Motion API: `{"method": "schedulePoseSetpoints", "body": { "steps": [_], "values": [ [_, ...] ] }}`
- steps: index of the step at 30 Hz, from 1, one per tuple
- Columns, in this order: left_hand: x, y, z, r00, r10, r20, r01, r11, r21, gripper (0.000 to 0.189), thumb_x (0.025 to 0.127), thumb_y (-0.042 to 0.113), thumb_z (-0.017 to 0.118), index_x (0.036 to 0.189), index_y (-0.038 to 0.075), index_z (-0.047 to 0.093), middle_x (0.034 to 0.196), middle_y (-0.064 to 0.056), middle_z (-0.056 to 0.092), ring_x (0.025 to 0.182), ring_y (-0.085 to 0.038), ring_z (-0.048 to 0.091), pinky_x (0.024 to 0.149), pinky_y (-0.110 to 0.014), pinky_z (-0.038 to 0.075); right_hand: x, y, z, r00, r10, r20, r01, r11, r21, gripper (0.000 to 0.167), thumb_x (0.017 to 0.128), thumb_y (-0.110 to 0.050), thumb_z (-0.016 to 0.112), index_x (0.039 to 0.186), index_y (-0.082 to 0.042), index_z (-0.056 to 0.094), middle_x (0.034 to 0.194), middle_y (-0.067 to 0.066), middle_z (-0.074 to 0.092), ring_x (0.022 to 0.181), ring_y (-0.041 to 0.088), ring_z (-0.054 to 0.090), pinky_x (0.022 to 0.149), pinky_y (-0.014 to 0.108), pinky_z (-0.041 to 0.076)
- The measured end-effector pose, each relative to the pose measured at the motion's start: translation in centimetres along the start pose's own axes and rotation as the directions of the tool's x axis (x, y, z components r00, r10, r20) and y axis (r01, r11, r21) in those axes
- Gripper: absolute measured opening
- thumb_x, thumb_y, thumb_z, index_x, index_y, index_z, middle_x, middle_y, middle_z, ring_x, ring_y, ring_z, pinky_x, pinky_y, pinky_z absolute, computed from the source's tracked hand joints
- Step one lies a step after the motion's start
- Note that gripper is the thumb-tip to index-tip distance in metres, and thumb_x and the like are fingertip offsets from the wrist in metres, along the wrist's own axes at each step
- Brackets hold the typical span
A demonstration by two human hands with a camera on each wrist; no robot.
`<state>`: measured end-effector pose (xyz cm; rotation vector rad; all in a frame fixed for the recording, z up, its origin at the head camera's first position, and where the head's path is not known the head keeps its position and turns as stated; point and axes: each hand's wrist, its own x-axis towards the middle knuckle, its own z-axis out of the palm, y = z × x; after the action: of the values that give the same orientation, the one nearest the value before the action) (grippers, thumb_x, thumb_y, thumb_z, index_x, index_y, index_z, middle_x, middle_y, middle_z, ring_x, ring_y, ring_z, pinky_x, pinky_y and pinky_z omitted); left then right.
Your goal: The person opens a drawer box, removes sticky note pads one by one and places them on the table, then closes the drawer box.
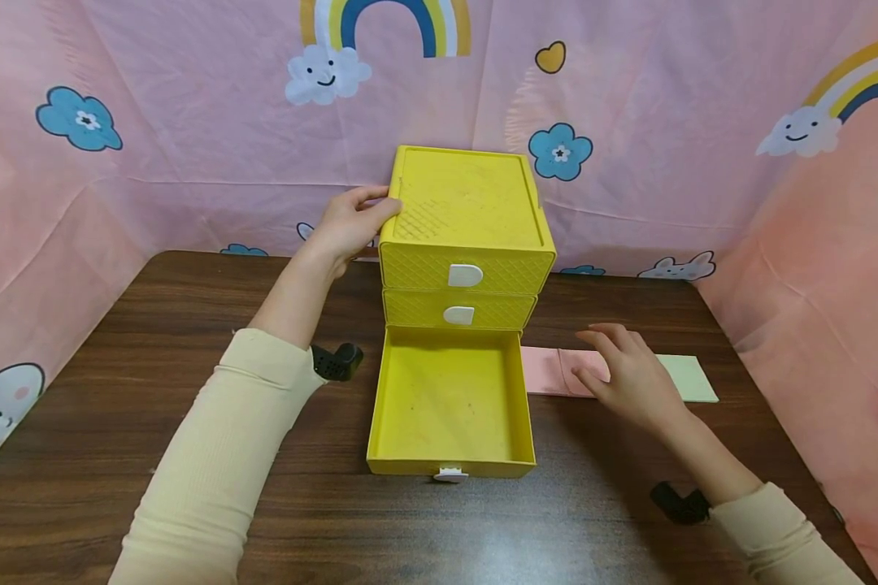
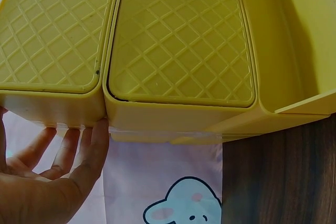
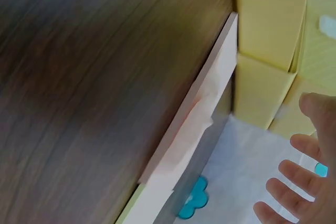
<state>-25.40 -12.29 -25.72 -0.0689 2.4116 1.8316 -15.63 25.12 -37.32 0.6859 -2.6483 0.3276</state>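
Note:
A yellow drawer box (image 1: 468, 199) with white tabs stands at the middle back, its bottom drawer (image 1: 449, 398) pulled out and its two upper drawers closed. My left hand (image 1: 351, 221) rests against the box's upper left corner. In the left wrist view, the fingers (image 2: 86, 148) touch the smooth side wall below the lattice-patterned front. To the right of the open drawer lies a row of flat pink pads (image 1: 545, 371) with a light green pad (image 1: 686, 379) at its far end. My right hand (image 1: 629, 378) hovers over this row, fingers spread and holding nothing.
Everything stands on a dark brown wooden table (image 1: 300, 487). A pink cloth (image 1: 212, 122) with rainbows, clouds and flowers hangs behind and along both sides. Each wrist wears a black camera mount, the left one (image 1: 336, 362) close to the drawer's left side.

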Motion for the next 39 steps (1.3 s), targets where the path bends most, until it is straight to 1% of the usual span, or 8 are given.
{"method": "schedulePoseSetpoints", "body": {
  "steps": [4, 9, 15, 21, 26, 33, 35, 39],
  "values": [
    [0.0, 0.0, 0.1, 1.000, 0.004, -0.002, -0.004, 1.000, 0.001, 0.054, 0.090, 0.038, 0.055, 0.140, 0.025, 0.040, 0.133, -0.003, 0.047, 0.107, -0.018, 0.055, 0.083, -0.030, 0.047, 0.2, -1.3, -0.2, 1.000, -0.024, 0.021, 0.024, 1.000, 0.009, 0.046, 0.078, -0.029, 0.072, 0.116, -0.008, 0.059, 0.120, 0.015, 0.051, 0.104, 0.036, 0.050, 0.082, 0.051, 0.045],
    [0.0, 0.0, 0.1, 1.000, 0.004, -0.003, -0.004, 1.000, -0.004, 0.054, 0.091, 0.038, 0.054, 0.140, 0.024, 0.040, 0.133, -0.004, 0.048, 0.106, -0.018, 0.056, 0.078, -0.027, 0.048, 0.4, -2.7, -0.2, 0.997, -0.056, 0.043, 0.055, 0.998, 0.025, 0.048, 0.079, -0.030, 0.071, 0.120, -0.010, 0.057, 0.123, 0.013, 0.050, 0.106, 0.034, 0.050, 0.081, 0.048, 0.048],
    [0.1, 0.0, 0.0, 1.000, 0.002, -0.005, -0.002, 1.000, -0.001, 0.054, 0.091, 0.038, 0.054, 0.140, 0.024, 0.040, 0.133, -0.004, 0.048, 0.107, -0.018, 0.055, 0.078, -0.026, 0.047, 0.4, -4.2, -0.2, 0.991, -0.134, 0.010, 0.134, 0.990, 0.050, 0.051, 0.076, -0.029, 0.074, 0.121, -0.011, 0.058, 0.123, 0.013, 0.052, 0.106, 0.033, 0.051, 0.082, 0.045, 0.048],
    [0.0, 0.1, 0.0, 1.000, 0.006, -0.004, -0.006, 1.000, -0.001, 0.053, 0.091, 0.037, 0.054, 0.140, 0.024, 0.040, 0.133, -0.005, 0.047, 0.108, -0.018, 0.054, 0.079, -0.027, 0.046, 0.5, -5.7, -0.2, 0.969, -0.243, -0.036, 0.245, 0.969, 0.035, 0.055, 0.072, -0.028, 0.076, 0.120, -0.010, 0.058, 0.121, 0.014, 0.054, 0.104, 0.033, 0.053, 0.086, 0.045, 0.045],
    [0.0, 0.1, 0.0, 1.000, 0.005, -0.005, -0.005, 1.000, 0.000, 0.054, 0.091, 0.038, 0.054, 0.141, 0.024, 0.039, 0.133, -0.005, 0.047, 0.109, -0.018, 0.054, 0.082, -0.029, 0.045, 0.4, -7.4, -0.6, 0.947, -0.320, -0.022, 0.321, 0.946, 0.043, 0.062, 0.072, -0.028, 0.076, 0.125, -0.007, 0.052, 0.124, 0.014, 0.052, 0.108, 0.030, 0.051, 0.091, 0.043, 0.043],
    [0.1, 0.1, 0.0, 1.000, -0.007, -0.006, 0.007, 1.000, -0.007, 0.053, 0.090, 0.039, 0.055, 0.140, 0.026, 0.040, 0.132, -0.003, 0.048, 0.108, -0.018, 0.055, 0.080, -0.030, 0.048, -0.1, -9.6, -1.0, 0.933, -0.359, 0.039, 0.358, 0.933, 0.031, 0.063, 0.079, -0.035, 0.069, 0.133, -0.011, 0.047, 0.127, 0.011, 0.050, 0.107, 0.026, 0.051, 0.089, 0.039, 0.046],
    [0.1, 0.1, 0.0, 1.000, -0.006, -0.007, 0.006, 1.000, -0.006, 0.053, 0.090, 0.039, 0.055, 0.140, 0.026, 0.040, 0.133, -0.003, 0.048, 0.109, -0.018, 0.054, 0.084, -0.031, 0.047, -0.3, -10.2, -1.1, 0.927, -0.373, 0.045, 0.372, 0.928, 0.026, 0.064, 0.078, -0.035, 0.070, 0.134, -0.012, 0.047, 0.126, 0.010, 0.051, 0.107, 0.025, 0.052, 0.089, 0.039, 0.046],
    [0.0, 0.0, 0.0, 1.000, -0.002, -0.004, 0.002, 1.000, -0.006, 0.054, 0.090, 0.038, 0.055, 0.140, 0.025, 0.039, 0.134, -0.004, 0.046, 0.112, -0.019, 0.053, 0.091, -0.034, 0.043, -0.7, -11.1, -1.0, 0.913, -0.406, 0.038, 0.405, 0.914, 0.019, 0.068, 0.075, -0.035, 0.073, 0.134, -0.014, 0.047, 0.125, 0.009, 0.052, 0.100, 0.024, 0.055, 0.082, 0.039, 0.049]
  ]
}}
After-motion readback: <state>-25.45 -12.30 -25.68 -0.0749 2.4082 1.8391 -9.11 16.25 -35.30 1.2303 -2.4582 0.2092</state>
